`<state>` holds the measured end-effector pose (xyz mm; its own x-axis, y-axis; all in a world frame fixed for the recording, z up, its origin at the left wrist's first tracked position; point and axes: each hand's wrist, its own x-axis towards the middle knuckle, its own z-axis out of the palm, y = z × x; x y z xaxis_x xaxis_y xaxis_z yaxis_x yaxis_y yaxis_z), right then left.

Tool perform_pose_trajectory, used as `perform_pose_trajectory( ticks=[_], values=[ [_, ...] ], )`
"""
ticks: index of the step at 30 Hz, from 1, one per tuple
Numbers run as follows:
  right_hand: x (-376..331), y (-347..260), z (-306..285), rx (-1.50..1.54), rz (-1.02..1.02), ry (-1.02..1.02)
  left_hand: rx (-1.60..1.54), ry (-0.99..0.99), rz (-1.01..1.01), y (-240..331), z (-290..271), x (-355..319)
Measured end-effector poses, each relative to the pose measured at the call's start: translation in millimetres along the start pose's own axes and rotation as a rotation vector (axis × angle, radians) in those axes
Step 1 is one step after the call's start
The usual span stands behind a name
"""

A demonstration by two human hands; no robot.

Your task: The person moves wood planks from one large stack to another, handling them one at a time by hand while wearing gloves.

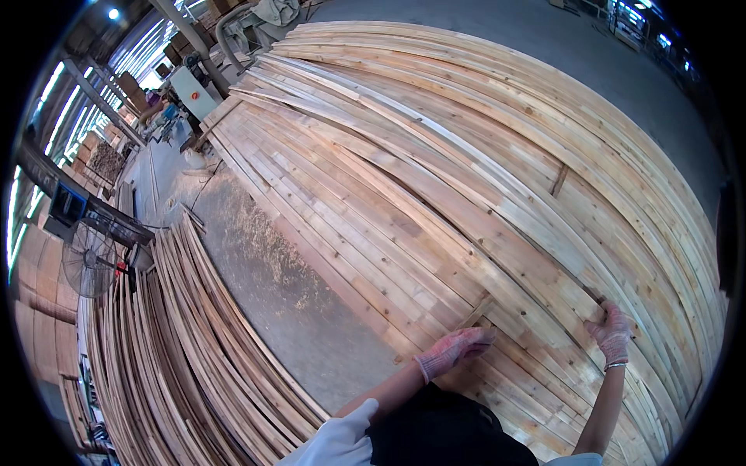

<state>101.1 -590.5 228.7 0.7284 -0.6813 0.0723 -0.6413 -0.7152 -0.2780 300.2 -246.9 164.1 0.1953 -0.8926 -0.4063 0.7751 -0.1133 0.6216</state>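
From the head view: had right hand [611,332], in a pinkish glove, curled in at the edge of a long strip [567,260], apparently pinching it between thumb and fingers. Held left hand [466,346], gloved too, low over the boards [350,241], just beside a crosspiece [475,309]; fingers close together, pointing right, but couldn't tell whether gripping or touching anything. Found the strip right of centre on the spread, running from the right hand toward the upper left. Saw boards on the left side lying close, side by side, in fairly even rows. Saw lengths [645,241] on the right lying looser, some overlapping, with a short dark piece [559,179] across them. Judged as partway: left rows looked set, loose lengths on the right looked left to handle. Couldn't put a share on it. Noted a pile [186,349] of thin sticks at far left, well apart from both hands, beside sawdust [264,241] on the floor [311,353].
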Motion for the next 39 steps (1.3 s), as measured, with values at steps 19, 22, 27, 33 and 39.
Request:
perform_pose_trajectory(
  ticks=[19, 22, 27, 33, 39],
  values=[
    [-253.8, -58.4, -70.4, -0.433, 0.152, -0.628, -1.080, 0.142, 0.248, 43.4, -34.1, -31.0],
    [-326.4, 17.7, -52.0, -0.424, 0.176, -0.415, -1.054, 0.152, 0.254, 40.4, -43.1, -43.0],
    [-366.6, 23.0, -31.5, -0.437, 0.081, -0.327, -1.089, 0.190, 0.174, 28.0, -57.5, -72.5],
    [-367.2, -27.0, -19.6, -0.492, 0.183, -0.564, -1.046, 0.106, 0.238, 35.0, -82.5, -111.2],
    [-411.9, -21.5, 10.7, -0.489, 0.078, -0.528, -1.000, 0.066, 0.331, 9.0, -103.0, -164.2]
  ],
)
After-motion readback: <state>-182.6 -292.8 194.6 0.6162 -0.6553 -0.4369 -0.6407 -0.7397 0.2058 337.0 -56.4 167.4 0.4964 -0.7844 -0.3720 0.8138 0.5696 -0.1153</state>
